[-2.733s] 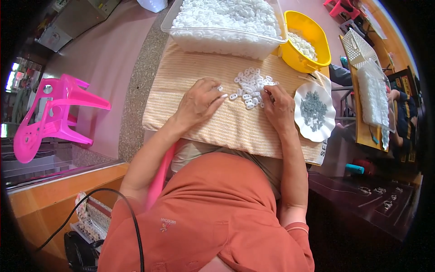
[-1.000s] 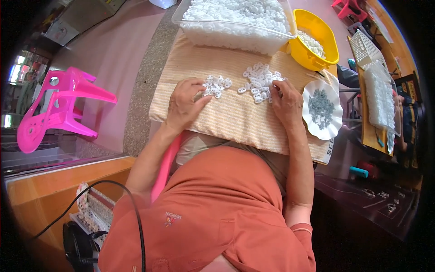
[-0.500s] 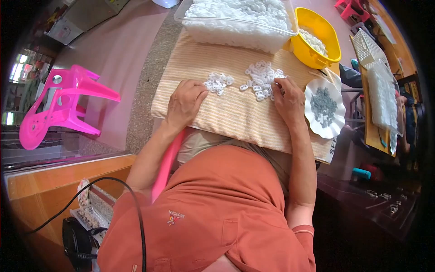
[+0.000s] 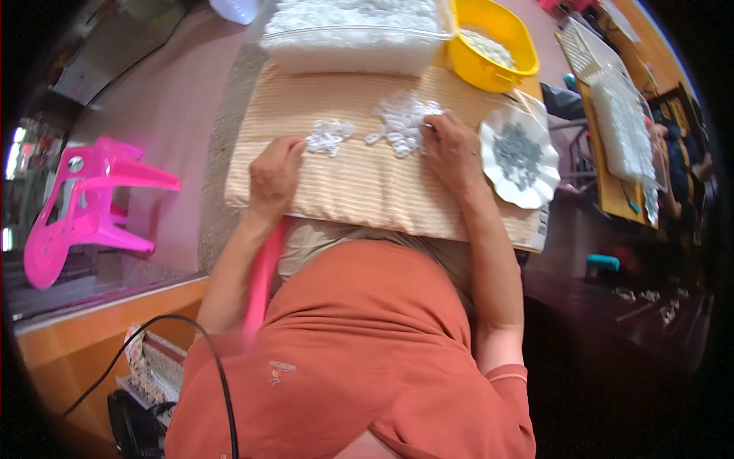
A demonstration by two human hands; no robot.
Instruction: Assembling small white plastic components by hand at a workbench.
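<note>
Two heaps of small white plastic pieces with holes lie on a striped, cloth-covered tabletop point(image 4: 344, 183). Beside the smaller heap point(image 4: 329, 138), my left hand point(image 4: 275, 172) rests with thumb and fingers pinched together; what they hold, if anything, is hidden. At the right edge of the larger heap point(image 4: 403, 122), my right hand point(image 4: 453, 153) is closed in a pinch, its fingertips at the white pieces. Anything in that pinch is too small to make out. Right of this hand, a white wavy-rimmed plate point(image 4: 539, 191) bears small grey-green pieces.
A clear plastic tub point(image 4: 352, 53) full of white pieces stands at the table's far edge, beside a yellow basin point(image 4: 478, 67) holding pale pieces. A pink stool point(image 4: 95, 187) is on the floor at left. Another table point(image 4: 615, 195) at right carries a white heap; a person sits beyond it.
The whole view has shifted, so the table and both hands appear farther left. Against the heaps, the hands keep nearly the same places, both still pinched.
</note>
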